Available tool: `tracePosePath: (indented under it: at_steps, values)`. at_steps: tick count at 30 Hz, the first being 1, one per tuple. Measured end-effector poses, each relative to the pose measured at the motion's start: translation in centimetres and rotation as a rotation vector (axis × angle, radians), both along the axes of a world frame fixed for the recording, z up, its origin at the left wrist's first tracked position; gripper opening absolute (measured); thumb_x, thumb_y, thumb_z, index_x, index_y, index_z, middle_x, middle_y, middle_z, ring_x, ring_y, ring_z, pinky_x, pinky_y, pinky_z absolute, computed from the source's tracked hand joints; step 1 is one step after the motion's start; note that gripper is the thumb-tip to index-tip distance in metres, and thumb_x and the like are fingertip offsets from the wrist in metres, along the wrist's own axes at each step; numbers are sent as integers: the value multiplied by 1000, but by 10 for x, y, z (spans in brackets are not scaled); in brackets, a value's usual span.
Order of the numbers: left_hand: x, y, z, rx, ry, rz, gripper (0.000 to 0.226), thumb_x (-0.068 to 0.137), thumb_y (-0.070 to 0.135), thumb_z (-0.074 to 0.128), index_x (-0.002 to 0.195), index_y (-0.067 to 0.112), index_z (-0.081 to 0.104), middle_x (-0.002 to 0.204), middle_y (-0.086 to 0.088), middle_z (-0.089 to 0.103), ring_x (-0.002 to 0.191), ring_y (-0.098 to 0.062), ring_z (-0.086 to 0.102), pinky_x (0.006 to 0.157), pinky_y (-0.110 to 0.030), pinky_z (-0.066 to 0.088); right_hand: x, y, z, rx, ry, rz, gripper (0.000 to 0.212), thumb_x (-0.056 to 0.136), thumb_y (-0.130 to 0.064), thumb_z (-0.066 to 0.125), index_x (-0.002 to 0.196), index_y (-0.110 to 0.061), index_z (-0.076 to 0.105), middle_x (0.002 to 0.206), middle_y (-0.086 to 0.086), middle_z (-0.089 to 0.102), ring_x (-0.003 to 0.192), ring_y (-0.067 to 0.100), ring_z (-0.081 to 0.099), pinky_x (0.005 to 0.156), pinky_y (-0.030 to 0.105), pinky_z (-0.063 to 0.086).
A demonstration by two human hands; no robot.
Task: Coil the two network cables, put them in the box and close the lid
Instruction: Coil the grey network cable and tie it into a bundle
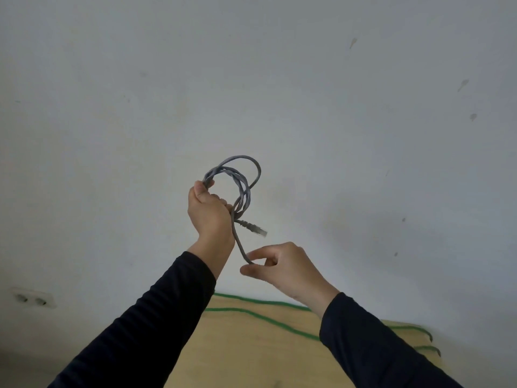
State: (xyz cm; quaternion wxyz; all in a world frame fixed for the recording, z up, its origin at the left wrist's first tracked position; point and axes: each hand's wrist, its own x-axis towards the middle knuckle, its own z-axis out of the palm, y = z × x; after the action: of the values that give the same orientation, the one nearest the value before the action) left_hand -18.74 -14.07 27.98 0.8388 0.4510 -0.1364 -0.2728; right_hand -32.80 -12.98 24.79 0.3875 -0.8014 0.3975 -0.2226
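Note:
A grey network cable (243, 186) is held up in front of the wall, wound into several loops. My left hand (208, 211) grips the loops in its fist, raised at mid-frame. One plug end (256, 228) sticks out to the right below that fist. A loose strand runs down from the coil to my right hand (279, 266), which pinches it between thumb and fingers, lower and to the right. A green cable (260, 315) lies stretched across the wooden table below. The box is not in view.
A light wooden table (251, 354) fills the bottom centre, its far edge against a plain white wall (335, 107). A double wall socket (32, 298) sits low on the left. Dark sleeves cover both forearms.

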Motion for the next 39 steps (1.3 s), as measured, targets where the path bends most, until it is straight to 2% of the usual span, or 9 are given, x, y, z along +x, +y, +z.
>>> tracePosePath:
  at_steps: [3,5,8,12,18,22,27,31,39]
  values:
    - [2,1,4,-33,37,-30,35,101,33,27,83,18,53,55,4,25,30,-4,29,34,-15,29,-2,-7,1,-69,-34,-60,7,84,-25,65,80,-25,70,61,-5,63,44,-2,47,48,9,35]
    - [7,2,3,-21,-2,-77,36,101,32,27,81,18,54,53,5,25,30,-5,28,34,-15,29,-5,-16,5,-48,-159,-151,19,83,-14,59,76,-28,69,70,-6,68,58,4,53,56,17,39]
    - [8,3,-5,3,-103,-272,38,102,31,27,84,13,55,48,8,24,32,-5,23,35,-17,26,-12,-30,16,163,-509,-238,22,85,-6,52,86,-18,69,85,-1,73,70,12,55,59,24,38]
    - [4,8,-17,52,-249,-534,37,102,31,29,87,10,56,46,11,22,39,-6,18,36,-16,23,-20,-40,23,149,-622,-268,17,91,-2,46,99,-17,46,77,2,68,64,13,51,59,23,37]
    - [3,9,-16,-38,-352,-555,34,101,30,31,87,12,56,49,13,23,41,-5,18,37,-15,21,-32,-46,27,-200,-51,-174,31,89,-3,43,87,-24,66,67,-7,64,53,4,48,48,11,38]
    - [-4,6,-16,-101,-278,-473,36,102,29,29,86,14,57,48,12,22,41,-6,18,39,-16,20,-30,-41,26,-288,132,-121,35,90,-2,39,94,-19,69,77,1,66,56,4,48,43,7,36]
    - [-7,5,-21,-89,-214,-457,36,102,31,29,85,13,56,50,10,20,42,-7,17,39,-16,20,-30,-41,29,-378,233,-149,37,90,-1,36,99,-15,69,81,5,63,61,11,47,45,9,34]
    - [-11,5,-21,-109,-193,-426,35,102,30,29,86,13,55,49,11,20,42,-7,17,39,-16,20,-32,-40,33,-418,276,-201,36,90,0,37,101,-12,69,86,8,65,78,21,48,58,22,37]
    - [-21,7,-6,-140,30,-138,31,101,29,27,85,18,51,56,6,24,39,-6,25,39,-17,27,-20,-13,34,-309,168,-183,33,89,-2,40,91,-14,70,84,10,68,58,21,52,36,10,33]
